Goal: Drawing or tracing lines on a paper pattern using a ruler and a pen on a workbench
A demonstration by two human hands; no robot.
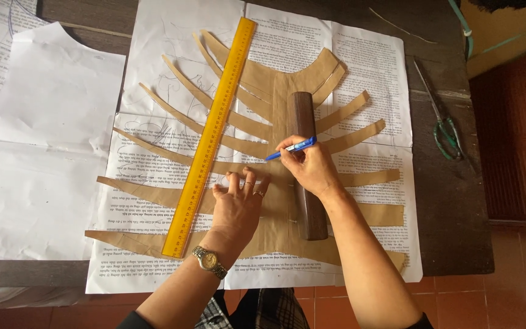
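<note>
Here the right hand (pixel 312 167) sits just right of centre, fingers pinched round a blue pen (pixel 291 148) whose tip points left and down onto the brown pattern (pixel 275 109). The left hand (pixel 238 204) lies beside it, a little lower and to the left, open and flat with fingers spread, pressing the brown paper down; it wears a ring and, at the wrist, a metal watch (pixel 210 261).

The pattern is cut into long curved strips that fan out left and right from a central spine, with a curved neckline shape at the top centre. A dark wooden block (pixel 305 176) lies lengthwise on that spine, passing under the right hand. A long yellow ruler (pixel 209 137) runs diagonally across the left strips, from top centre down to lower left, its lower end just beside the left wrist.

Under all this lie printed sheets (pixel 372 67), taped or overlapped, I cannot tell which. White paper (pixel 44 122) covers the left of the frame. Everything rests on a dark table (pixel 452 201); green-handled scissors (pixel 442 119) lie on its bare right side, well apart from the hands. Reddish floor tiles (pixel 512 286) show at the lower right, with a dark red ribbed surface above them.
</note>
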